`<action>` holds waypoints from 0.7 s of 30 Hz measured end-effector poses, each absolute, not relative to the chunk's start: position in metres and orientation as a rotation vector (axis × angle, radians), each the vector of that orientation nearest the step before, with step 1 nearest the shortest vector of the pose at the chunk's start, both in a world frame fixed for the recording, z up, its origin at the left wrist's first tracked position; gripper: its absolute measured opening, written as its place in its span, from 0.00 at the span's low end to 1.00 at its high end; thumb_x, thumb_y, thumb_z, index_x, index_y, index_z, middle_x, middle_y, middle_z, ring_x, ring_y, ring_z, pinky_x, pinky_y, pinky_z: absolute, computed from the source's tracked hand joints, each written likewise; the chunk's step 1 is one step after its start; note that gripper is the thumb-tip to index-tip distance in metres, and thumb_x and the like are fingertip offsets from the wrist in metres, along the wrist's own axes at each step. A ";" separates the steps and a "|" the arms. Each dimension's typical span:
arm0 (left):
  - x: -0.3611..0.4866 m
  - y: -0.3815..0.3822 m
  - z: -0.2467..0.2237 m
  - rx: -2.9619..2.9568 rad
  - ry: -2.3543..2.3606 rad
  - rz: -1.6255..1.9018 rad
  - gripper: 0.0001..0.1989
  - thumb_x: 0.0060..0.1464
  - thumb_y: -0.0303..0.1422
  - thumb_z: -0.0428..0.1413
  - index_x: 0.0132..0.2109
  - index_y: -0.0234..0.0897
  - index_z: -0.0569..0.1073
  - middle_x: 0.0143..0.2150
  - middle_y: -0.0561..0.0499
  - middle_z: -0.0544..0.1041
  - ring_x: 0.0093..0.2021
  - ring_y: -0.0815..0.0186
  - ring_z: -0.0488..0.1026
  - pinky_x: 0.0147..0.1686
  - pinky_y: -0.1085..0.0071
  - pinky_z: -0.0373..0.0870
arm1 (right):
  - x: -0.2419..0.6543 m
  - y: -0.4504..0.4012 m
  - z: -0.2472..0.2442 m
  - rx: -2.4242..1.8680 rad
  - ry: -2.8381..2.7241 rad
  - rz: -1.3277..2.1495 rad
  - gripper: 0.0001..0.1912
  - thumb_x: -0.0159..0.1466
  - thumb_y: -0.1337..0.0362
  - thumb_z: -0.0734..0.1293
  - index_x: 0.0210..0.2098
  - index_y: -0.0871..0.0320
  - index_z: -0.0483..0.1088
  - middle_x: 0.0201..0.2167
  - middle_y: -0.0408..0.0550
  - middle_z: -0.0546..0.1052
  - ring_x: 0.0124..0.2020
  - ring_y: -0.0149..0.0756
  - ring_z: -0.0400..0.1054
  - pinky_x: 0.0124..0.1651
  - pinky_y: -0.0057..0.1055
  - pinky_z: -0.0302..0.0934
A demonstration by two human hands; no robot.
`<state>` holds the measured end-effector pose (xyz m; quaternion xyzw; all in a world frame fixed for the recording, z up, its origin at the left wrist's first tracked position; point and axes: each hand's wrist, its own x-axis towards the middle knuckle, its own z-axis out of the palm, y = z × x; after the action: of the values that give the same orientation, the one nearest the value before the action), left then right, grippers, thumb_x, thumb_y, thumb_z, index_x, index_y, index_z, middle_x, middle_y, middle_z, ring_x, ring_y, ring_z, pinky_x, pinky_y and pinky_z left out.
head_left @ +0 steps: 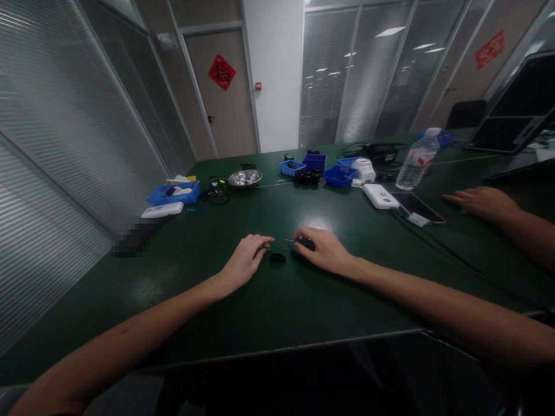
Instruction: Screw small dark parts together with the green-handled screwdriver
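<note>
My left hand [246, 260] rests low over the green table [243, 323], fingers pinched together; a tiny greenish thing shows at the fingertips, too small to name. Across a small gap, my right hand [323, 248] is wrapped round a dark-handled tool [309, 243], whose thin metal shaft [289, 240] points left toward my left fingertips. Between both hands, slightly nearer to me, a small black part [277, 257] lies on the table, touched by neither hand.
Behind stand a metal bowl [245, 178], blue trays [340, 176] and a water bottle [418, 159]. A white power bank [380, 196] and a phone [417, 207] lie to the right, near another person's hand [485, 203]. A blue basket [174, 194] is at left.
</note>
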<state>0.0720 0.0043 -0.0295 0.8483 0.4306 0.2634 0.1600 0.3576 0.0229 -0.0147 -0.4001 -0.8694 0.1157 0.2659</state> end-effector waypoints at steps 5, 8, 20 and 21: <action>0.073 0.003 -0.026 2.409 1.220 0.755 0.18 0.70 0.30 0.49 0.62 0.42 0.73 0.52 0.46 0.76 0.51 0.57 0.72 0.51 0.58 0.72 | 0.358 0.023 -0.016 -1.082 -2.351 0.304 0.09 0.71 0.59 0.66 0.48 0.55 0.73 0.39 0.47 0.79 0.36 0.37 0.71 0.39 0.34 0.61; 0.076 -0.002 -0.021 2.380 1.165 0.734 0.20 0.67 0.27 0.50 0.62 0.42 0.72 0.55 0.46 0.76 0.54 0.56 0.72 0.54 0.58 0.72 | 0.358 0.024 -0.017 -1.090 -2.351 0.305 0.09 0.70 0.59 0.66 0.48 0.55 0.73 0.39 0.47 0.79 0.36 0.37 0.71 0.39 0.34 0.60; 0.084 -0.016 -0.010 2.388 1.042 0.742 0.22 0.65 0.26 0.51 0.64 0.42 0.69 0.61 0.45 0.72 0.60 0.57 0.70 0.61 0.57 0.70 | 0.358 0.023 -0.015 -1.073 -2.350 0.316 0.09 0.70 0.60 0.67 0.48 0.55 0.73 0.40 0.47 0.79 0.36 0.37 0.72 0.39 0.34 0.61; 0.084 -0.016 -0.009 2.404 1.061 0.729 0.20 0.66 0.29 0.53 0.64 0.42 0.70 0.60 0.44 0.72 0.60 0.56 0.70 0.61 0.56 0.70 | 0.358 0.023 -0.015 -1.069 -2.349 0.316 0.09 0.70 0.60 0.67 0.48 0.55 0.73 0.40 0.47 0.79 0.36 0.37 0.72 0.39 0.33 0.61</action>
<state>0.0844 -0.0156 -0.0092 0.8628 0.3808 0.2614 0.2058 0.3577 0.0226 -0.0146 -0.3960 -0.8706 0.1170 0.2675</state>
